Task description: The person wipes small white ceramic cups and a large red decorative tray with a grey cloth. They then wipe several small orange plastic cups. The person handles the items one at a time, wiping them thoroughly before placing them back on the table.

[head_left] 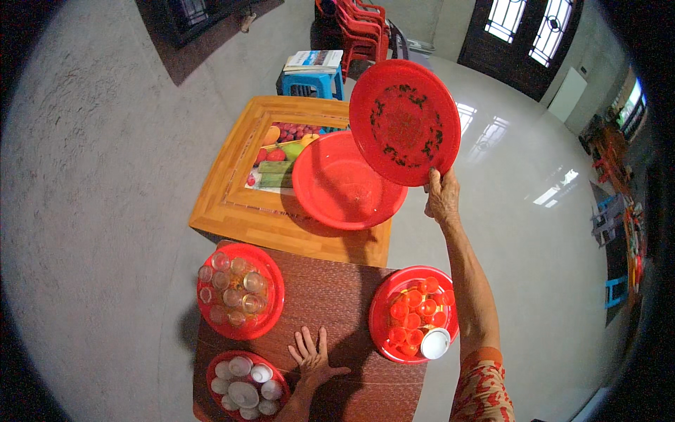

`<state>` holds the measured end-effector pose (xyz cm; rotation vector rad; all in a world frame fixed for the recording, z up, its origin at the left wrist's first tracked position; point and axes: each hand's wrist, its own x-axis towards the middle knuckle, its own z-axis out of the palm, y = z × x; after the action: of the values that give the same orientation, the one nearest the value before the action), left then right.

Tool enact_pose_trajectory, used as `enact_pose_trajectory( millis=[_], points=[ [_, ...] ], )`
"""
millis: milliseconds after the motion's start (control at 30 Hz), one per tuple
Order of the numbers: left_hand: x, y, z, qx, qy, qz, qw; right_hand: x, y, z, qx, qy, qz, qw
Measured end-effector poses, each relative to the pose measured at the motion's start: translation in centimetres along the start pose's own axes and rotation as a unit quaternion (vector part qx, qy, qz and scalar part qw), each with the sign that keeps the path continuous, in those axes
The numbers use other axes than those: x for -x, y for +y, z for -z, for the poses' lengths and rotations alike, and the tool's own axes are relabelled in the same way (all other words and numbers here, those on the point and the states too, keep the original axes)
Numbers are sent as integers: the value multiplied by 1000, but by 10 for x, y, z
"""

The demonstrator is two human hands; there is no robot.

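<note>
My right hand [443,197] grips the lower rim of a round red tray [406,121] with a dark floral ring. The tray is tilted up, above and partly in front of a large red basin [344,184] on the wooden table. Fingers spread, my left hand [313,359] lies flat on the brown table [316,295] and holds nothing. Left of it, a red tray [280,302] carries several clear glasses [232,298]. Nearer, another red tray [211,376] holds white cups [244,394]. On the right, a red tray [380,309] bears orange-red cups [427,307] and a white cup [435,344].
The wooden table [225,204] with a fruit-picture top adjoins the brown one. Behind it stands a blue stool [316,83] with papers [313,60] on top. Stacked red chairs [362,32] are farther back. A grey wall [105,211] runs along the left; a dark door [520,42] is far right.
</note>
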<state>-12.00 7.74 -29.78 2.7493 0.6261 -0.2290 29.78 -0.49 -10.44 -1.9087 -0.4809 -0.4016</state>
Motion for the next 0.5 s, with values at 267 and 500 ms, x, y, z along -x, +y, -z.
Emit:
enact_pose_trajectory(
  millis=[267, 500],
  points=[
    [0, -1, -15, -57, 68, 14, 996, 9, 10, -9, -10, 10, 7, 1000],
    [-9, -8, -21, 32, 47, -9, 998, 12, 32, -20, 21, 30, 56, 998]
  ],
)
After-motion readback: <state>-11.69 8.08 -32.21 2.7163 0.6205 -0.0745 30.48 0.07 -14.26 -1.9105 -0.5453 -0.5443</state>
